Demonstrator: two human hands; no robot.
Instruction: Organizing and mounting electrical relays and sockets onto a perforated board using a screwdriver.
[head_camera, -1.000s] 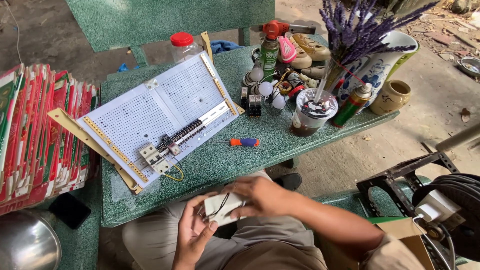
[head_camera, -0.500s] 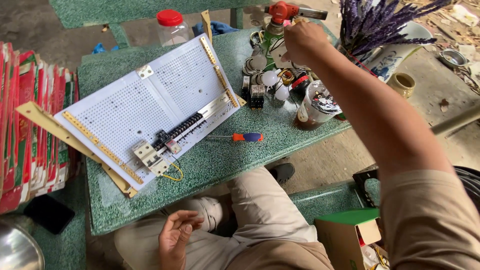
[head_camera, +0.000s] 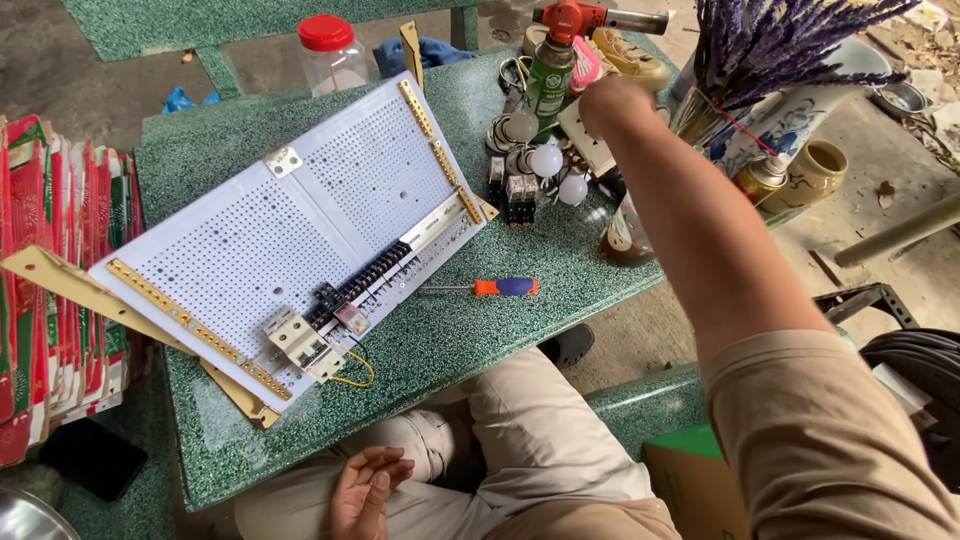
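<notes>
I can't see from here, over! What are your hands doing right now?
Right hand reaching over the white bulbs, grip hidden. Left hand open, empty, in the lap. Screwdriver lies untouched on the table.

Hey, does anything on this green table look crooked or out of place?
Yes: the white perforated panel lies askew, its lower corner overhanging the green table edge. A yellow wire loops loose beside it.

A green speckled stone table (head_camera: 440, 350) is carrying a white perforated panel (head_camera: 300, 230) at left, an orange-handled screwdriver (head_camera: 490, 287) near the middle, white bulbs (head_camera: 545, 160) and a green canister (head_camera: 548, 80) far right, and a red-lidded jar (head_camera: 330, 52) at the far edge.
</notes>
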